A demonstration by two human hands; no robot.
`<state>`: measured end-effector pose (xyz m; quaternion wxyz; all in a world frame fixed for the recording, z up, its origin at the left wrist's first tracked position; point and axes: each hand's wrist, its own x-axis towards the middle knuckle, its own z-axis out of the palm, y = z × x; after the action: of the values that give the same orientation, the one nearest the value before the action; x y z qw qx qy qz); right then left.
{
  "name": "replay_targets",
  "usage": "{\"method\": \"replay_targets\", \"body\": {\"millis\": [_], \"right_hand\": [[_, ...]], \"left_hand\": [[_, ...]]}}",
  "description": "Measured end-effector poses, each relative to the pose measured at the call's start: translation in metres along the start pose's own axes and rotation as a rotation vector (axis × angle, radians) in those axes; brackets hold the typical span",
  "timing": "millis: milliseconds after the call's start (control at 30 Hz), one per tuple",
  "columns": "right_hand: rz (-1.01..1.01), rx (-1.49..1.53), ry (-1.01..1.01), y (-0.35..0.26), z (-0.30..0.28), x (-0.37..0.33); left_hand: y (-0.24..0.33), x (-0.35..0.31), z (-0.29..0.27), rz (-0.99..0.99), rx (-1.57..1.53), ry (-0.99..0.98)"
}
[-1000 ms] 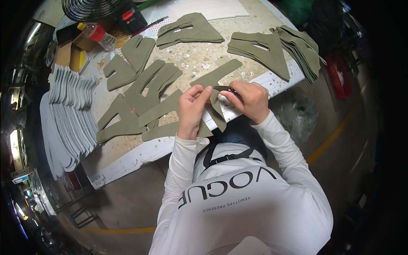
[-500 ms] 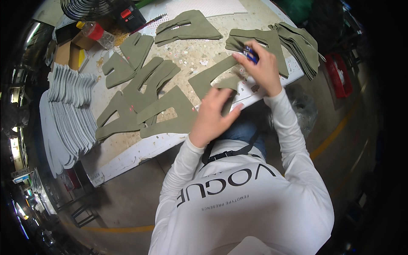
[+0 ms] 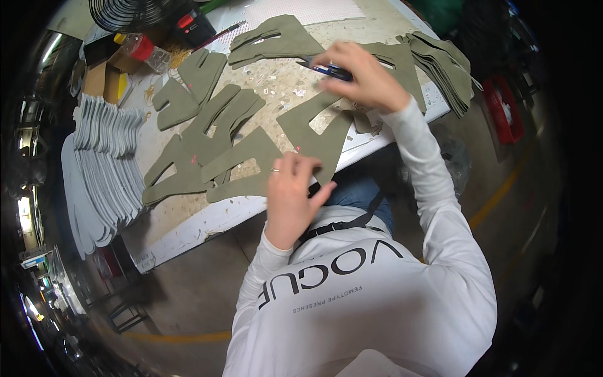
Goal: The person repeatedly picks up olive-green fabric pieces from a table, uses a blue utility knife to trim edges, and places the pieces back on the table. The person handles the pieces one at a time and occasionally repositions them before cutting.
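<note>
My right hand (image 3: 361, 72) is closed on blue-handled thread snips (image 3: 337, 72), their dark pointed tips toward the left. Just below it lies an olive-green fabric panel (image 3: 325, 143) with a cut-out near its top, reaching the table's near edge. At this panel's lower left edge is my left hand (image 3: 292, 188), thumb apart from the slightly curled fingers, a ring on one finger. It holds nothing that I can see; whether the fingertips touch the cloth is unclear. Another olive panel (image 3: 248, 157) with an opening lies beside the left hand.
More olive panels (image 3: 276, 41) lie across the table, and a layered stack (image 3: 443, 69) hangs over its right edge. Bundled light grey pieces (image 3: 107, 169) stand at left. Behind are a bottle (image 3: 147, 50), a cardboard box (image 3: 103, 81) and a fan (image 3: 129, 12). A red bin (image 3: 502, 110) sits at right.
My right hand has moved left and farther away with the snips. The left hand has come down and left, off the panel's middle, and the panel's lower part now lies spread out.
</note>
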<state>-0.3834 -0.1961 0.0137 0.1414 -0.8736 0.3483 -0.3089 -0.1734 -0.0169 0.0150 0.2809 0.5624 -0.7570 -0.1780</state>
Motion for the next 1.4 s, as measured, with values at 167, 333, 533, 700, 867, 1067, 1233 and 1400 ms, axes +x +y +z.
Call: {"method": "replay_targets", "body": {"millis": [167,333,533,700,867,1067,1233,1400], "right_hand": [[0.084,-0.124,0.004,-0.021,-0.011,-0.034],[0.501,-0.02,0.438,-0.041,-0.029,-0.057],[0.31,0.084,0.146,-0.067,-0.019,-0.09],[0.297,0.003,0.139,-0.065,-0.005,-0.087],[0.159,-0.006,-0.102,-0.082,0.028,-0.076],[-0.001,0.009,-0.294,-0.093,0.057,-0.055],[-0.096,0.042,-0.472,-0.103,0.041,-0.072],[-0.08,0.049,-0.171,-0.115,0.057,-0.096]], "left_hand": [[-0.005,-0.011,0.019,0.186,0.044,0.152],[-0.019,-0.014,0.019,0.182,0.069,0.207],[-0.024,-0.009,0.013,0.275,0.039,0.097],[-0.032,-0.011,-0.003,0.318,0.088,0.035],[-0.034,-0.027,-0.007,0.238,-0.025,0.02],[-0.046,-0.05,0.002,0.13,0.127,0.123],[-0.051,-0.057,0.008,0.195,0.056,0.192],[-0.051,-0.059,0.011,0.21,0.083,0.189]]}}
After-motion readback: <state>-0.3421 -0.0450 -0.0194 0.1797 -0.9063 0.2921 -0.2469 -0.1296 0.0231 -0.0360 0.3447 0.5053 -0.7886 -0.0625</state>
